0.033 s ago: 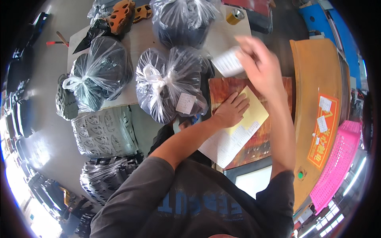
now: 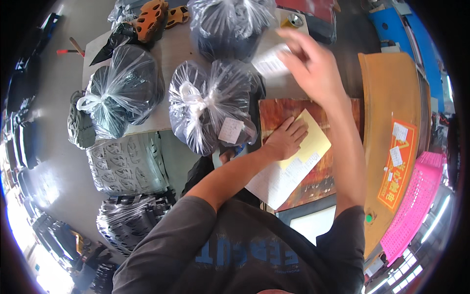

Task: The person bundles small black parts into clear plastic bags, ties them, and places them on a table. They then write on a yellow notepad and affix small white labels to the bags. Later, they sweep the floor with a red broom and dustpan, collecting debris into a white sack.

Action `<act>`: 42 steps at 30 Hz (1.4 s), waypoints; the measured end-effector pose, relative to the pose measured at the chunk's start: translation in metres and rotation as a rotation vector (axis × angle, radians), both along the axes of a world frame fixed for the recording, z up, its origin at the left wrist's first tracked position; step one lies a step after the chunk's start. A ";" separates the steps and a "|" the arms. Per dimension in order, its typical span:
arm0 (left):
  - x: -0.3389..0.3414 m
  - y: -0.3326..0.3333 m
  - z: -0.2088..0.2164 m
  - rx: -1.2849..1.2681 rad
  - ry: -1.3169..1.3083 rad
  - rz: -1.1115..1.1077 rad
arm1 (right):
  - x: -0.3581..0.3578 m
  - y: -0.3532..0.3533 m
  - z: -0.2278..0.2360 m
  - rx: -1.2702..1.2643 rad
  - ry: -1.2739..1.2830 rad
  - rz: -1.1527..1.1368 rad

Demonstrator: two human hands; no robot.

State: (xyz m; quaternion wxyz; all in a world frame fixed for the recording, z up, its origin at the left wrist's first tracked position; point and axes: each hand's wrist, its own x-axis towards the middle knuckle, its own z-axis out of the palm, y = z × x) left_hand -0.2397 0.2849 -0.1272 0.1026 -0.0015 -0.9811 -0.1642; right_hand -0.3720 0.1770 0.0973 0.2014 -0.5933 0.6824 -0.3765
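My left hand [image 2: 286, 140] lies flat with its fingers stretched out on a yellow sheet [image 2: 317, 139]. Handwritten white sheets [image 2: 275, 183] stick out beneath it toward my body, all resting on a worn red-brown board [image 2: 318, 182]. Raised over the far edge of the board, my right hand [image 2: 316, 66] pinches a small white slip of paper [image 2: 270, 61] with faint lines on it. The slip is blurred by motion. Just left of it sits a knotted clear plastic bag [image 2: 210, 103] of dark pieces, with a written paper tag [image 2: 231, 130] on its side.
More filled plastic bags [image 2: 132, 88] [image 2: 230, 29] stand on the table, near orange perforated pieces [image 2: 151, 20] and a can [image 2: 292, 20]. Stacked grey sheets [image 2: 125, 161] lie at left. A tan machine cover [image 2: 389, 93] and pink basket [image 2: 413, 203] are at right.
My right hand has shifted a little left and away from me, carrying the paper slip closer to the bags. My left hand stays on the yellow sheet.
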 end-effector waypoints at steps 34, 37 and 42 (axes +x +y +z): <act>-0.005 -0.010 -0.038 0.129 0.116 -0.088 | 0.077 -0.107 -0.096 0.056 -1.040 0.030; -0.009 -0.005 -0.035 -0.610 0.138 0.041 | 0.059 0.007 -0.077 -0.032 -1.164 0.126; -0.001 -0.026 -0.008 0.114 0.055 -0.119 | 0.001 0.227 -0.074 0.221 -0.576 -0.733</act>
